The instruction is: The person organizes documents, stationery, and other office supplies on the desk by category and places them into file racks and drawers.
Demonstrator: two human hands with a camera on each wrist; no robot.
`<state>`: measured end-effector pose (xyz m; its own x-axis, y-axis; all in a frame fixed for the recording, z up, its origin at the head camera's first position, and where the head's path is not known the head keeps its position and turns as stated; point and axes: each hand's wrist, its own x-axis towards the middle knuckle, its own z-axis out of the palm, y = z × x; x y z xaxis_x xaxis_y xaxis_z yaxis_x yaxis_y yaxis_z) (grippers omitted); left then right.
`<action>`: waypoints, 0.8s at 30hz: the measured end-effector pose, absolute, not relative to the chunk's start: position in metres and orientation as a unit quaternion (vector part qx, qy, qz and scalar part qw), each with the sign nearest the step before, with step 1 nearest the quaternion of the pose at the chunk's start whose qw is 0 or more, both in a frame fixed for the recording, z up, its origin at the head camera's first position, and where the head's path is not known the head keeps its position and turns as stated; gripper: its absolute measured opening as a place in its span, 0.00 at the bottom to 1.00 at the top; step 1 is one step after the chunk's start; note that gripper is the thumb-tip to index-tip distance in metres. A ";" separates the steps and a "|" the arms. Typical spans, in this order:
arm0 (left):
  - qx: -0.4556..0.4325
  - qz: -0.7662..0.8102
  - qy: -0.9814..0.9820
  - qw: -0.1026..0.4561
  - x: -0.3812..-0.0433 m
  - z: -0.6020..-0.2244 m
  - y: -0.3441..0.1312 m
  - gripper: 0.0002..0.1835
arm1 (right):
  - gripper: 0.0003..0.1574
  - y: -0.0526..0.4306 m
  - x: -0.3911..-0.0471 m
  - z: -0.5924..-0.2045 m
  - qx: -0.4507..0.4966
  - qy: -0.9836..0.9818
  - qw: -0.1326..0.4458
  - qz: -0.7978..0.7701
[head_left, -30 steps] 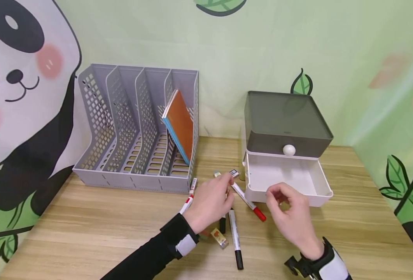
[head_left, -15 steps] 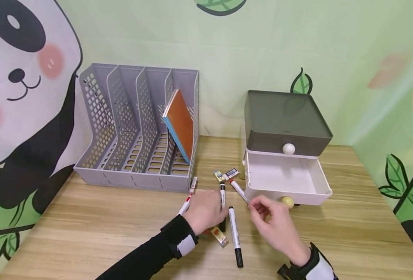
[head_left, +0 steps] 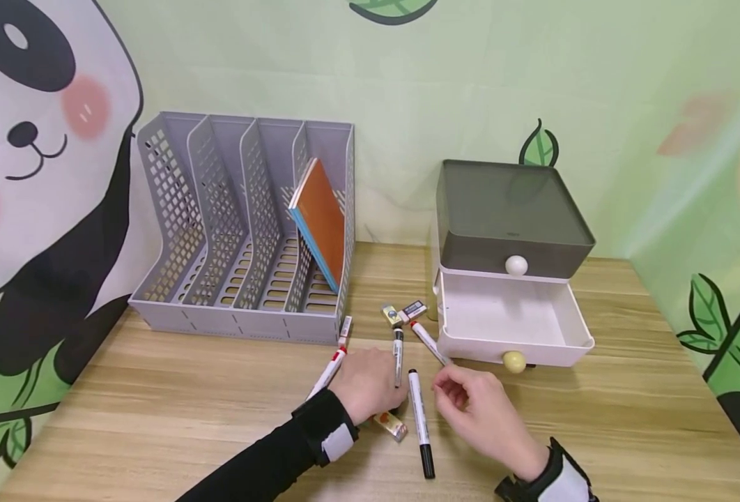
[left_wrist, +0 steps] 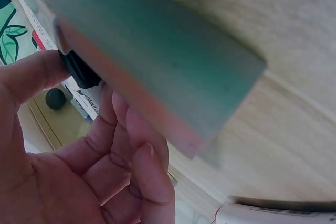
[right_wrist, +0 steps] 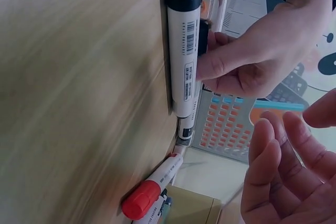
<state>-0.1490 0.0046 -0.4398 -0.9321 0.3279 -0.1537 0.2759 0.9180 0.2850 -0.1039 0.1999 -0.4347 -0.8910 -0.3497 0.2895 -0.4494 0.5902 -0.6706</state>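
Note:
My left hand [head_left: 370, 383] pinches the black-capped end of a white marker [head_left: 398, 352] between thumb and fingers; the black cap [left_wrist: 81, 72] shows in the left wrist view. Beside that hand lies a green-and-red eraser [left_wrist: 157, 66], and an eraser with an orange picture [head_left: 392, 427] sits just below it. My right hand [head_left: 479, 411] has loosely curled fingers with nothing between them. It hovers by a red-capped marker [head_left: 428, 340], whose cap [right_wrist: 140, 200] is visible in the right wrist view. Between the hands lies another black-capped marker [head_left: 418, 408].
A grey file rack [head_left: 238, 317] holding thin orange and blue books [head_left: 321, 223] stands at back left. At right, a drawer box [head_left: 514, 202] has its white lower drawer [head_left: 508, 314] pulled out. Another red marker [head_left: 327, 374] and several erasers [head_left: 414, 310] lie near the rack.
My left hand has come down from near the back erasers and taken hold of the black-capped marker. My right hand has moved left, away from the drawer front.

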 end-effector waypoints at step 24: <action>0.157 0.202 0.966 0.043 -0.154 -0.428 -0.026 0.14 | 0.09 0.201 -0.105 -0.437 0.222 -0.892 0.076 0.385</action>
<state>-0.1543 -0.0256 -0.4277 -0.9468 0.3212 -0.0201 0.2864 0.8692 0.4031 -0.1046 0.2009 -0.4372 -0.8897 -0.3376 0.3074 -0.4552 0.6042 -0.6540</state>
